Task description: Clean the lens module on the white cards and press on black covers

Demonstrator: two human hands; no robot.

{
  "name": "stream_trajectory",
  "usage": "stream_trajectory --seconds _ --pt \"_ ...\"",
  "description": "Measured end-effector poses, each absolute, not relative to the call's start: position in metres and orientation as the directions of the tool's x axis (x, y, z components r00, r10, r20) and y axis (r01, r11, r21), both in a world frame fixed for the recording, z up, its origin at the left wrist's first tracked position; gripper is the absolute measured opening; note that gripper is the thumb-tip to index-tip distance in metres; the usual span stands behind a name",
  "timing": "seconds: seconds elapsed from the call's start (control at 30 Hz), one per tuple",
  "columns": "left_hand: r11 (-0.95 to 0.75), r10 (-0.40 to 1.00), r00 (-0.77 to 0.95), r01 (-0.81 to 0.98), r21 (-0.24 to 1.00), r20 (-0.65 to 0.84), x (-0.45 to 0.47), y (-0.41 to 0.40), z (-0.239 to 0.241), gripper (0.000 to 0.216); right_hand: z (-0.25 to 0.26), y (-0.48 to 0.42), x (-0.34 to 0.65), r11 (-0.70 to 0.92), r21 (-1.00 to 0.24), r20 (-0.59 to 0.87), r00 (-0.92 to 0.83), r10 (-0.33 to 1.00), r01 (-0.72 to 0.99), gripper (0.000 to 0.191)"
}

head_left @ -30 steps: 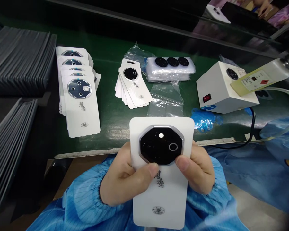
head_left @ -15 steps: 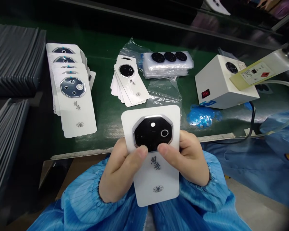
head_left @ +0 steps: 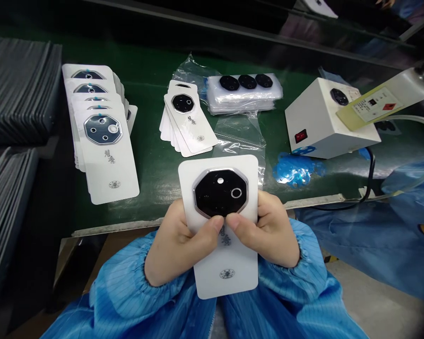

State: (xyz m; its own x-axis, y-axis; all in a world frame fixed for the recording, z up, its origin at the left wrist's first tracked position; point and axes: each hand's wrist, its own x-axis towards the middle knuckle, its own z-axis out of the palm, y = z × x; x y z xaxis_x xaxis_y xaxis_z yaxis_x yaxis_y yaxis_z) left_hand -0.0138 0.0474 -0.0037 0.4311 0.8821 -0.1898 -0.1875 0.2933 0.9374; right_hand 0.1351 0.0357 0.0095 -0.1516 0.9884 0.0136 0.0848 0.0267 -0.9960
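Note:
A white phone back cover [head_left: 226, 263] with a black octagonal camera lens plate [head_left: 215, 195] in a silver rim is held upright over the table's front edge. My left hand [head_left: 183, 240] grips its left side, thumb on the front just under the lens plate. On the right side my right hand [head_left: 268, 230] grips it likewise, its thumb tip close to the left one at the plate's lower edge. The other fingers of both hands are hidden behind the cover. Dark lettering below the plate is partly behind my thumbs.
Covers with bluish plates [head_left: 111, 165] lie fanned at left, beside grey trays [head_left: 17, 89]. A smaller fan of covers [head_left: 194, 127] lies mid-table near lens plates on clear plastic [head_left: 245, 99]. At right are blue film pieces [head_left: 297, 170], a white switch box [head_left: 314, 122] and a yellow-liquid bottle [head_left: 378, 103].
Both thumbs have slid closer together, along the lower edge of the lens plate. The cover has shifted slightly left in view, still in both hands.

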Motion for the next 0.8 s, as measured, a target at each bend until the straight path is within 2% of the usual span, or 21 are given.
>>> stream_trajectory --seconds 0.2,0.37,0.47,0.53,0.7,0.8 --pt "0.212 0.901 0.417 -0.179 0.961 -0.122 -0.014 0.049 -0.012 0.010 0.005 0.035 0.138 0.074 -0.996 0.064 -0.179 0.982 0.049 0.011" --pt "0.302 0.879 0.435 -0.188 0.935 -0.196 -0.013 0.049 -0.009 0.019 0.003 0.035 0.141 0.045 -0.998 0.053 -0.230 0.972 -0.042 0.013" --pt "0.533 0.779 0.510 -0.235 0.813 -0.363 -0.014 0.050 -0.004 0.021 0.003 0.036 0.143 0.026 -0.993 0.056 -0.255 0.965 -0.119 0.020" --pt "0.656 0.688 0.601 -0.276 0.703 -0.406 -0.015 0.051 -0.002 0.022 0.004 0.036 0.143 0.000 -0.989 0.037 -0.248 0.968 -0.148 0.025" --pt "0.736 0.649 0.639 -0.393 0.551 -0.412 -0.012 0.051 0.002 0.023 0.007 0.031 0.140 -0.125 -0.975 -0.091 -0.185 0.978 -0.182 0.026" --pt "0.757 0.632 0.628 -0.374 0.536 -0.453 -0.010 0.051 0.003 0.030 0.008 0.029 0.139 -0.164 -0.965 -0.127 -0.180 0.975 -0.205 0.025"
